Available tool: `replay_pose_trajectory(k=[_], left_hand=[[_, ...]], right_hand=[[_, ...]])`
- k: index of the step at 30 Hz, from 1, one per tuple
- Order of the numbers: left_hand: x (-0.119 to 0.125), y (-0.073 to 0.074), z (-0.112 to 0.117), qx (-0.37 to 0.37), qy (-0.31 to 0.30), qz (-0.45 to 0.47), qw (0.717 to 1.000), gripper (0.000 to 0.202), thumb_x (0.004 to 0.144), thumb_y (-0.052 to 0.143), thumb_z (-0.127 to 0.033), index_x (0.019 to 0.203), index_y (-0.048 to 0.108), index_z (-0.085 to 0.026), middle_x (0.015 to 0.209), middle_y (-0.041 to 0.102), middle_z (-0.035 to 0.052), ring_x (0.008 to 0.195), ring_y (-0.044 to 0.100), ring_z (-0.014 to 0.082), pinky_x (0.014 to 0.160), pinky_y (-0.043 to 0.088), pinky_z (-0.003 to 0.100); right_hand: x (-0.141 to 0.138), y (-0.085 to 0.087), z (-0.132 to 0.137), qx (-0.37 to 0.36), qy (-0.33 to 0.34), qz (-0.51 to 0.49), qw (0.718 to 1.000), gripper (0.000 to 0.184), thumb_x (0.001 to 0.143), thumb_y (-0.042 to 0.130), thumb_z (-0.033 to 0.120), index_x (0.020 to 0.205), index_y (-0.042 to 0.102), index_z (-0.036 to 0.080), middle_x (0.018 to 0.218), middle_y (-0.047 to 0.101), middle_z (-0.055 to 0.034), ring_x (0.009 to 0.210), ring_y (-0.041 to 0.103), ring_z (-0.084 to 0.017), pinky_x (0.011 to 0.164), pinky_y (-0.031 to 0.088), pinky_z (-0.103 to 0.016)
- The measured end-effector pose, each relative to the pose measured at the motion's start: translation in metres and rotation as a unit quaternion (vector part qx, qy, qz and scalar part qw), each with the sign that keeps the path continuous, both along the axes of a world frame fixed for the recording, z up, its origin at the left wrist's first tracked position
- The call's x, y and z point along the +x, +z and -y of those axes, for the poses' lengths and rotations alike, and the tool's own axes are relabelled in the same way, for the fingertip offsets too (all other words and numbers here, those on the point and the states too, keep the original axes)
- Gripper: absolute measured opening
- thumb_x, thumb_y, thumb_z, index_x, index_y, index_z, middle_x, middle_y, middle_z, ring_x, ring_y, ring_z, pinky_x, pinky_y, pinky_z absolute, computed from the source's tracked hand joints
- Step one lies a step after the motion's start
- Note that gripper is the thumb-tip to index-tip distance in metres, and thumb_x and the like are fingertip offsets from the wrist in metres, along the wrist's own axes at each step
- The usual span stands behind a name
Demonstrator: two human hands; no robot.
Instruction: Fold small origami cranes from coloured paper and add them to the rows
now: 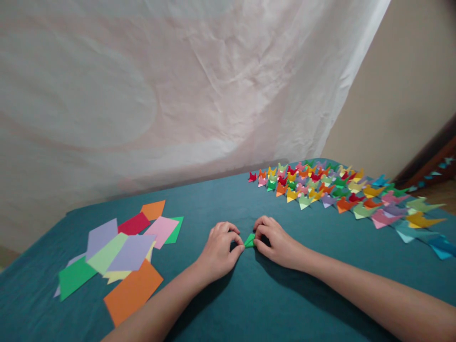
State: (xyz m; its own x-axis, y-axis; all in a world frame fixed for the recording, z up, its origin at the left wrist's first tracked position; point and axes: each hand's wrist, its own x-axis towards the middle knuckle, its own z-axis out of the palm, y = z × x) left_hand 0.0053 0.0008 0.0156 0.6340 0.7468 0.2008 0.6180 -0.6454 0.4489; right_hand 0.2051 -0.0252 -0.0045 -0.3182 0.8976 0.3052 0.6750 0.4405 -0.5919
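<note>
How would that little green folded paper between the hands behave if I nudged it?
The green folded paper is probably very light, being a small paper piece. Its folds likely make it stiffer than the nearer orange sheet. With pointed, angular edges, it would probably slide rather than roll.

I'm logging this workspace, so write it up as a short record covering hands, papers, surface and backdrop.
Left hand: pinching the left tip of the green paper
Right hand: holding its right end
Green paper state: folded, small
At left: flat sheets, several colours, overlapping
At right: folded birds, several colours, in rows
Surface: teal cloth
Backdrop: pale hanging fabric
</note>
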Motion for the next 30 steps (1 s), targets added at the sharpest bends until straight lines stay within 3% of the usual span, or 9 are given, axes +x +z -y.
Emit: replay_pose_trajectory(k=[3,8,11,19,30], left_hand=[[-0.001,0.004,0.005,0.026,-0.011,-0.009,1.0,0.005,0.081,0.056,-0.018,0.082,0.061,-0.019,0.102,0.056,0.0057,0.102,0.049,0.022,0.09,0.038,0.038],[-0.006,0.011,0.009,0.066,-0.114,-0.039,0.991,0.03,0.088,0.043,-0.014,0.117,0.051,-0.02,0.118,0.056,0.006,0.114,0.045,0.0199,0.098,0.035,0.037],[-0.007,0.013,0.011,0.114,-0.151,-0.097,0.977,0.036,0.092,0.037,-0.015,0.126,0.045,-0.021,0.129,0.052,0.0047,0.125,0.039,0.0206,0.104,0.029,0.04],[-0.002,0.01,0.024,0.174,-0.139,-0.18,0.958,0.04,0.093,0.039,-0.03,0.13,0.044,-0.016,0.135,0.047,0.008,0.127,0.038,0.0233,0.107,0.023,0.042],[-0.002,0.005,0.024,0.169,-0.133,-0.177,0.96,0.041,0.093,0.039,-0.034,0.13,0.044,-0.017,0.134,0.048,0.0073,0.125,0.04,0.0229,0.106,0.025,0.04]], right_hand=[[0.0,0.0,0.0,0.0,0.001,-0.003,1.0,0.008,0.077,0.053,0.011,0.072,0.054,0.017,0.092,0.052,-0.0055,0.087,0.048,-0.019,0.079,0.041,-0.035],[0.001,-0.001,0.0,0.009,0.001,0.0,1.0,0.008,0.076,0.053,0.01,0.073,0.054,0.017,0.091,0.052,-0.0056,0.087,0.048,-0.019,0.079,0.041,-0.035],[0.001,-0.002,-0.001,0.018,0.003,0.003,1.0,0.008,0.077,0.053,0.01,0.073,0.054,0.017,0.091,0.052,-0.0058,0.087,0.048,-0.019,0.079,0.041,-0.035],[0.0,-0.003,-0.002,0.024,-0.001,0.01,1.0,0.009,0.077,0.053,0.01,0.072,0.053,0.017,0.09,0.052,-0.0056,0.086,0.048,-0.019,0.078,0.041,-0.035],[0.001,-0.006,0.0,0.03,-0.002,-0.011,1.0,0.011,0.075,0.052,0.008,0.078,0.05,0.018,0.093,0.051,-0.006,0.089,0.048,-0.019,0.079,0.041,-0.035]])
